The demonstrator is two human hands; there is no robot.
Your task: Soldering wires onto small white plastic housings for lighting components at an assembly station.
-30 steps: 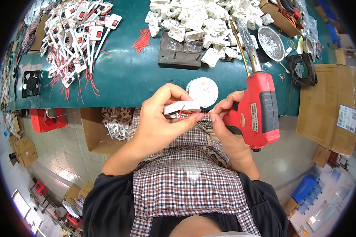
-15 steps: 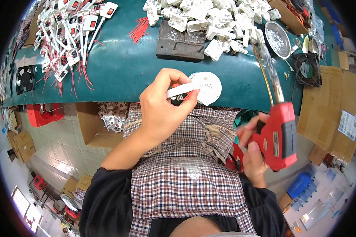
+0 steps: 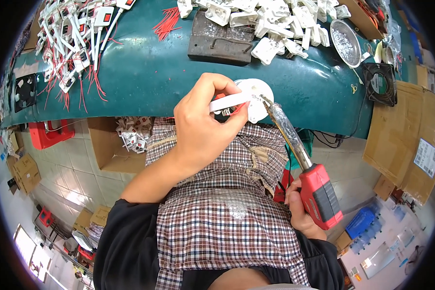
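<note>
In my left hand (image 3: 203,118), pinched between thumb and fingers, is a white plastic switch piece (image 3: 226,102) with a flat strip and a bit of red wire. It lies over a white round disc (image 3: 262,113) at the table's near edge. My right hand (image 3: 302,215) is wrapped round the handle of a red and black soldering gun (image 3: 320,197). The gun slants up and left, its tip at the disc beside the strip's end and my left fingertips. Whether the tip touches the piece, I cannot tell.
A dark metal block (image 3: 220,48) stands behind the disc, near a heap of white plastic housings (image 3: 270,29). Wired white switches (image 3: 77,43) pile at the left, with cut red wires (image 3: 166,24) between. At right are a metal bowl (image 3: 345,43) and a small fan (image 3: 379,83).
My right hand has turned the soldering gun to the left and drawn it down, bringing its tip from the housings to the disc. My left hand keeps its pinch on the switch piece.
</note>
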